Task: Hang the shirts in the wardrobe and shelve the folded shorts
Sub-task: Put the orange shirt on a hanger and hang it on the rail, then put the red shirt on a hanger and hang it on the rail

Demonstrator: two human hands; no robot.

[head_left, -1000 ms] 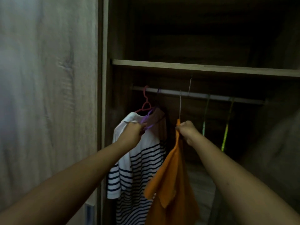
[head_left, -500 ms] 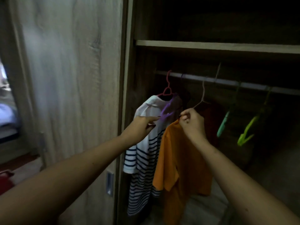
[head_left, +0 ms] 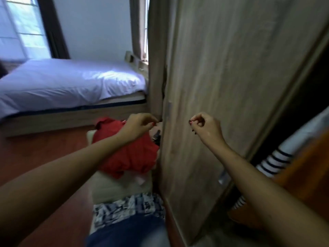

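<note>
A crumpled red shirt [head_left: 131,155] lies on top of a pale cushioned seat [head_left: 114,186] beside the wardrobe. My left hand [head_left: 138,126] hovers just above the red shirt with its fingers curled and nothing in them. My right hand [head_left: 204,126] is raised in front of the wardrobe door [head_left: 231,77], fingers curled and pinched, holding nothing. At the far right the striped shirt [head_left: 274,161] and the orange shirt [head_left: 302,172] hang inside the open wardrobe. A patterned blue-and-white garment [head_left: 128,209] and a dark blue one [head_left: 128,232] lie below the seat's front.
A bed [head_left: 62,81] with a white sheet stands at the back left, with a window [head_left: 23,27] behind it. A reddish wooden floor [head_left: 44,154] lies between the bed and the seat. The wardrobe door fills the middle right.
My view has swung left from the wardrobe's inside to the room. Both hands have let go of the hangers and shirts and now sit lower, with the left over the red shirt.
</note>
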